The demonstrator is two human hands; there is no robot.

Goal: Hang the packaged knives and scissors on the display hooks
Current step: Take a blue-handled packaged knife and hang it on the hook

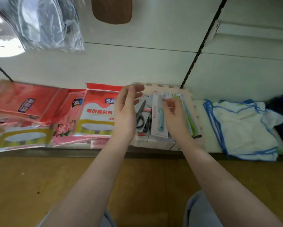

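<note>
On the low shelf [207, 141]: a pile of carded packs lies on a pale foam mat [163, 88] with a toothed edge, at the foot of the wall panel [137, 66].
Packaged scissors [141, 115]: dark-handled, flat on the left of the pile, handles toward the person, just beside the left grip.
Teal-handled knife pack [159, 118]: a white card lying on top of the pile, between the two grips, blade end toward the wall.
Green-handled knife pack [190, 122]: on the right side of the pile, partly under the right grip, with more cards fanned beneath it.
Left grip [127, 108]: raised over the left edge of the pile, palm turned inward, fingers loosely spread and holding nothing.
Right grip [175, 115]: over the knife packs, fingers curled at the cards' top edges; motion blur hides whether it pinches one, so I cannot tell.
Left of the pile: red and pink tablecloth packs [96, 112] lie overlapping along the shelf.
Right of the pile: folded white cloths with blue edging [242, 126], apart from the mat.
Wall: a dark slotted upright [201, 46] runs down to the mat's far corner.
Top left: a shiny item in clear plastic wrap [47, 25] hangs close to the camera, blurred.
Below: a wooden floor [31, 185] in front of the shelf.
</note>
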